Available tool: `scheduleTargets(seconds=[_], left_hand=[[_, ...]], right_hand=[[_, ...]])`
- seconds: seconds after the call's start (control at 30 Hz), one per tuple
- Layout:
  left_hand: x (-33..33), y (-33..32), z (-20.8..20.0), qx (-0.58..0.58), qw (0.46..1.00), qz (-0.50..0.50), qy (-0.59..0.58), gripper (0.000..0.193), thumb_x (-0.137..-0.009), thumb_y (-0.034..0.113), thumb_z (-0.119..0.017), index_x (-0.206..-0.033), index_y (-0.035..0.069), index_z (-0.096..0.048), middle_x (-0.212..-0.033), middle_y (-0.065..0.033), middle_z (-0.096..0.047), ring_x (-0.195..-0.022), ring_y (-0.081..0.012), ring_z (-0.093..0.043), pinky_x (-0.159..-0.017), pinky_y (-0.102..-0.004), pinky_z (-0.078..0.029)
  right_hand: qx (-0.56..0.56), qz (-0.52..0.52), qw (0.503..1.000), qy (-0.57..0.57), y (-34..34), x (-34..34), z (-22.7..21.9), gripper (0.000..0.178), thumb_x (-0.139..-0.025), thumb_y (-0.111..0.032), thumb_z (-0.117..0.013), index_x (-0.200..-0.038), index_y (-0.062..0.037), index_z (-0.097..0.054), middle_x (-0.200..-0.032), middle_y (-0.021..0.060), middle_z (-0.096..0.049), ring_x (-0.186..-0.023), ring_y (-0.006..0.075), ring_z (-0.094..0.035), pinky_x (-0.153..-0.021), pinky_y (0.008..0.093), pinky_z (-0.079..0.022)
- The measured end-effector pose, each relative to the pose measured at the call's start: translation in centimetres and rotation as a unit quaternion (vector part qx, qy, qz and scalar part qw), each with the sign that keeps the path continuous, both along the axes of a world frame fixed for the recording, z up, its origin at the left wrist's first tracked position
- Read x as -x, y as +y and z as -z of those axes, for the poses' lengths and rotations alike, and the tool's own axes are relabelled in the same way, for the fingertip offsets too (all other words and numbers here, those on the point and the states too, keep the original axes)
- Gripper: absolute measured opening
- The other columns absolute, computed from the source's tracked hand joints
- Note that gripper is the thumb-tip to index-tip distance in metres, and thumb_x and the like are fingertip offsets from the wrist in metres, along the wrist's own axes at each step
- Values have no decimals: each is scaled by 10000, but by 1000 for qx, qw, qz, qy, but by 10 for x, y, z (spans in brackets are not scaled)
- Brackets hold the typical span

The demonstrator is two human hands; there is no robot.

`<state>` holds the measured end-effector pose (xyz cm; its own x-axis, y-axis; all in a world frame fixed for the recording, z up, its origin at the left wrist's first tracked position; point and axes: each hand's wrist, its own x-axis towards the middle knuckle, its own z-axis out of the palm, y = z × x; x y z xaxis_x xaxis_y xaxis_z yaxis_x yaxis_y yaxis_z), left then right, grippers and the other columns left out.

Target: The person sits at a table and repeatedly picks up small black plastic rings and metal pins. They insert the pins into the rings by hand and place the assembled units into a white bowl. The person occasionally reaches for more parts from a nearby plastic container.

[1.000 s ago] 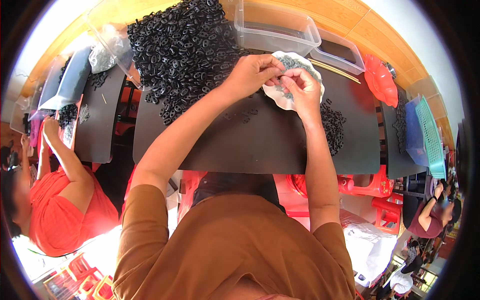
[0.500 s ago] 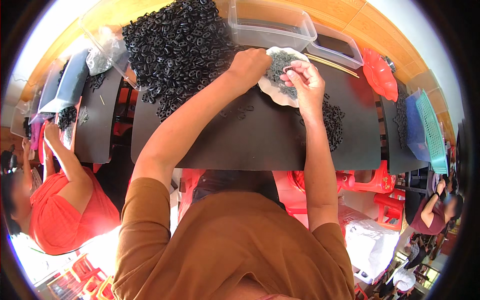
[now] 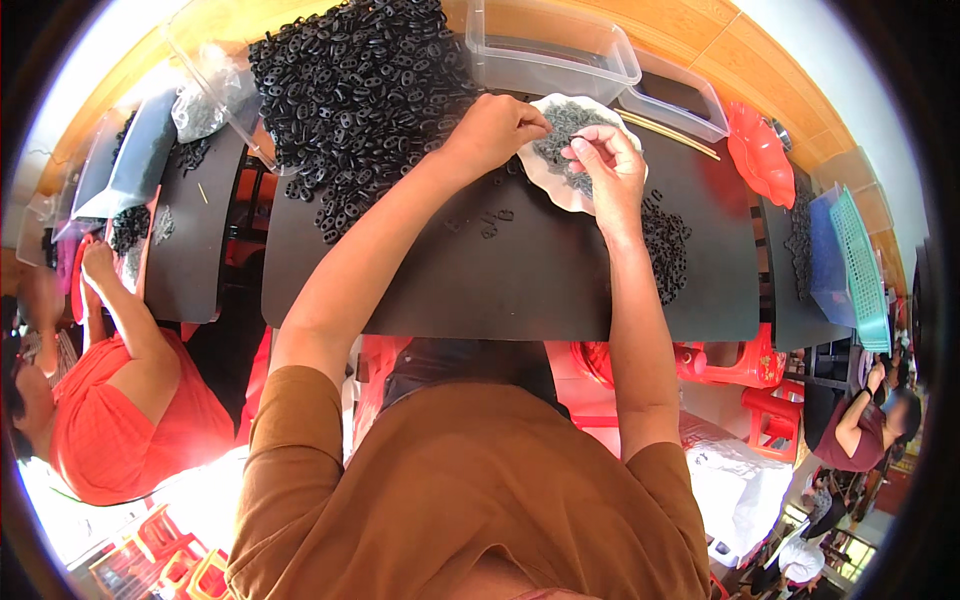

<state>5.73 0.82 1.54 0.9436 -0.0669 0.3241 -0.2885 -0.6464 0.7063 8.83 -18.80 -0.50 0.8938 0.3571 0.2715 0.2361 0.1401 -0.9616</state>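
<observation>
We hold our L hand [image 3: 495, 132] w/ fingers drawn together at the left rim of the wavy-edged white bowl [image 3: 541, 181]; cannot tell if sth is inside. Our R hand [image 3: 614, 168] pinches a small dark piece [image 3: 576, 141] above fine grey bits [image 3: 553, 150]. Left of hands: heap of glossy, two-holed black parts [image 3: 355, 95]. Right of R wrist: small black pieces [image 3: 668, 255] on smooth dark tabletop [image 3: 480, 290].
</observation>
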Motion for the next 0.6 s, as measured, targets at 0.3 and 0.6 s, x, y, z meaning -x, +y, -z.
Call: scheduleTargets(seconds=[0.3,0.6], left_hand=[[34,-1,-1,102,994,-6,-27,206,-900,99,-665,-1057,-19,-724,-849,-151,-735,-757,-169,-699,-706,-304,-547],[71,15,7,54,996,-39,-59,134,-852,74,-703,-965,16,-745,-837,-143,-728,-707,-223,-689,-674,-307,-537]], right_hand=[[-15,-64,997,36,11,0,-1,61,-940,-32,-644,-1000,-37,-636,-931,36,-682,-846,119,-683,-708,229,-530],[137,-111,976,-131,35,24,-6,76,-906,10,-651,-976,-5,-677,-881,28,-652,-775,88,-634,-663,225,-521]])
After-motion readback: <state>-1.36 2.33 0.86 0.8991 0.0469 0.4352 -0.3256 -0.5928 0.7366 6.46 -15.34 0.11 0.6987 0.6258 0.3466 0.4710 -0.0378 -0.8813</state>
